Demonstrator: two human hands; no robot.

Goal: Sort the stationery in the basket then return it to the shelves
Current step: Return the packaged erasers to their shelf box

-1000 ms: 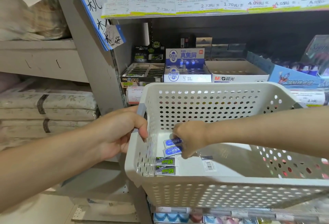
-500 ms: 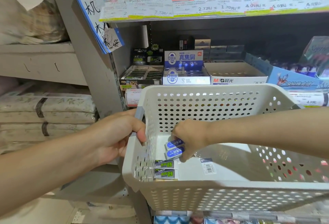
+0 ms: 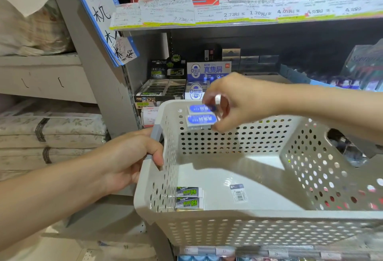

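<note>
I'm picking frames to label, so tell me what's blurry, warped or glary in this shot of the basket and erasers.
Head view: the right hand and the two blue erasers it pinches are motion-smeared; the green erasers on the basket floor are sharper; the price-tag strip is washed pale; wide-angle bending curves the shelf upright and basket rim; a soft shadow crosses the basket floor.

Beige perforated basket [image 3: 269, 227], blue-labelled erasers [image 3: 200, 115], green-and-black-labelled erasers [image 3: 187, 197].

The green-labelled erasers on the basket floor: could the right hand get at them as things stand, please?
Probably not yet: the right hand is holding two blue-labelled erasers. The green-labelled erasers themselves lie uncovered.
</note>
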